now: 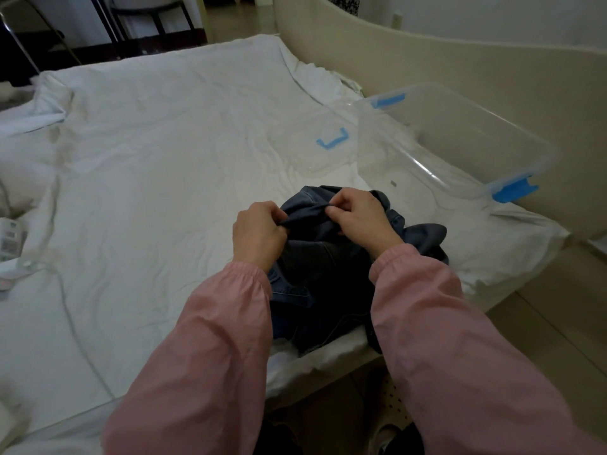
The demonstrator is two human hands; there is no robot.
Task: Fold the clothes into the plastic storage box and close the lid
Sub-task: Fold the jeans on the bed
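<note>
A crumpled dark blue denim garment (315, 277) lies at the near edge of the white bed. My left hand (258, 234) and my right hand (358, 215) both pinch a raised fold of its fabric at the top, close together. A clear plastic storage box (456, 149) with blue latches stands open on the bed to the right, holding no clothes. Its clear lid (315, 152) with a blue handle lies flat on the sheet just left of the box.
The white sheet (157, 165) covers the bed. A beige curved headboard (427, 70) runs behind the box. A white cable (70, 310) and a white device (10, 238) lie at the left edge. Dark furniture stands at the far end.
</note>
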